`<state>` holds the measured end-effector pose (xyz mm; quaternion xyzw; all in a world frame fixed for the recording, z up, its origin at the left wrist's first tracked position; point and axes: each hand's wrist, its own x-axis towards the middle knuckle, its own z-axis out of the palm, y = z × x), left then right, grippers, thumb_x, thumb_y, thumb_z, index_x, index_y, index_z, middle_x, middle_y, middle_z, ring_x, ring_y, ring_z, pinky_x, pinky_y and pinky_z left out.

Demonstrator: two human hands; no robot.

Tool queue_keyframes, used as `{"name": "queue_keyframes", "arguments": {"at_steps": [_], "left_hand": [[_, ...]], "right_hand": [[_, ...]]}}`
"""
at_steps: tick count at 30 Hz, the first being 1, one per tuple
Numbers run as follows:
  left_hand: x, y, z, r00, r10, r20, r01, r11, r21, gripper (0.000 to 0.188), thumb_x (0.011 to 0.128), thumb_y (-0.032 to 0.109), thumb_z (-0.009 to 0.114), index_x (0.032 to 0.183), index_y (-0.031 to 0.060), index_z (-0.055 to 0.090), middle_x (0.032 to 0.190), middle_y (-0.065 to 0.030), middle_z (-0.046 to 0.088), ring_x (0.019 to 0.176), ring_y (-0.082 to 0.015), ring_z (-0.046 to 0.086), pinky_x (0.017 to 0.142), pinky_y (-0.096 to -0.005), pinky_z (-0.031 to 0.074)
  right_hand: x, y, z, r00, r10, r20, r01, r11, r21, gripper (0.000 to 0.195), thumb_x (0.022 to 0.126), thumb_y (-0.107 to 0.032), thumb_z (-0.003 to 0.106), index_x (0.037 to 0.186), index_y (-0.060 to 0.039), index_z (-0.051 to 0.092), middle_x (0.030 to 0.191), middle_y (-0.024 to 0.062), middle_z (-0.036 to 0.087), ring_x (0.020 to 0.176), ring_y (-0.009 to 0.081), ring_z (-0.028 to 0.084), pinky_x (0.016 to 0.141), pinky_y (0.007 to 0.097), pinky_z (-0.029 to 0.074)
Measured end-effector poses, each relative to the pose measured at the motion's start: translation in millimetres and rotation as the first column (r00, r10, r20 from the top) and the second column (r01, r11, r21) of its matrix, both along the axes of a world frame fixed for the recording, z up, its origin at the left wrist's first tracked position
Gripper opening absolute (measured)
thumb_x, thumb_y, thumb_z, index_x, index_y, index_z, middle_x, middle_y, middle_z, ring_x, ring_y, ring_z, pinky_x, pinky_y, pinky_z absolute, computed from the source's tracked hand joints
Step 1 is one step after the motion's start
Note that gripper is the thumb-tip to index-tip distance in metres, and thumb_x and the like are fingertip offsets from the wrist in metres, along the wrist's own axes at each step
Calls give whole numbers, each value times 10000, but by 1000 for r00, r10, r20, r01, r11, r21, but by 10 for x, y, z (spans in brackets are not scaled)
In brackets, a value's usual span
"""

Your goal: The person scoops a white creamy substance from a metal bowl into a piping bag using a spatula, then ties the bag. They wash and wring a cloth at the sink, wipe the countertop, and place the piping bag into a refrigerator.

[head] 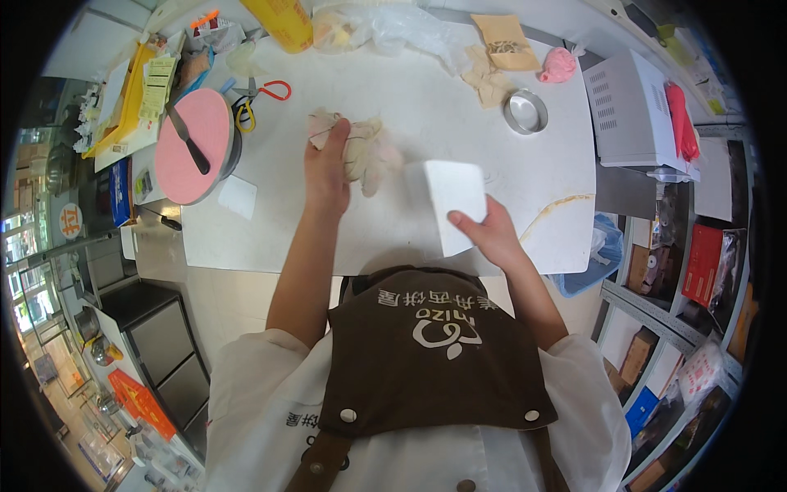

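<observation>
In front of me is a white table (264, 178). My left hand (329, 169) grips a crumpled, stained pale cloth (366, 150), its loose part hanging to the right of my thumb. My right hand (492, 234) pinches a flat white rectangular piece (458, 197) by its lower right edge, thumb on top; its material is unclear. The piece is held tilted above the tabletop, to the right of the cloth and apart from it. Its left side is blurred. At the left stands a pink round turntable (190, 135) with a black-handled spatula (195, 150) lying on it.
Scissors (249, 95) and a white scraper (238, 197) lie near the turntable. A metal ring (525, 112), a pink bundle (558, 65) and a kraft pouch (504, 40) are at the back right. A yellow roll (283, 24) and plastic bags (393, 27) line the back.
</observation>
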<state>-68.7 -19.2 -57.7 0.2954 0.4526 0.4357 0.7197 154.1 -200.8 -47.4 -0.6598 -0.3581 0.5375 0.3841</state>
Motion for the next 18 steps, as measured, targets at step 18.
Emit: {"name": "queue_keyframes", "arguments": {"at_steps": [18], "left_hand": [[-708,-997,-1138,266,359,-895,727,535,431,176,968,180,655,1049,33,709,971,-144,722,901,-294,672,838,-401,529]], "right_hand": [[-44,-173,35,976,-184,-116,202,965,168,390,1005,-231,712,1296,16,635,1176,72,724,1048,133,661,917,302,531]]}}
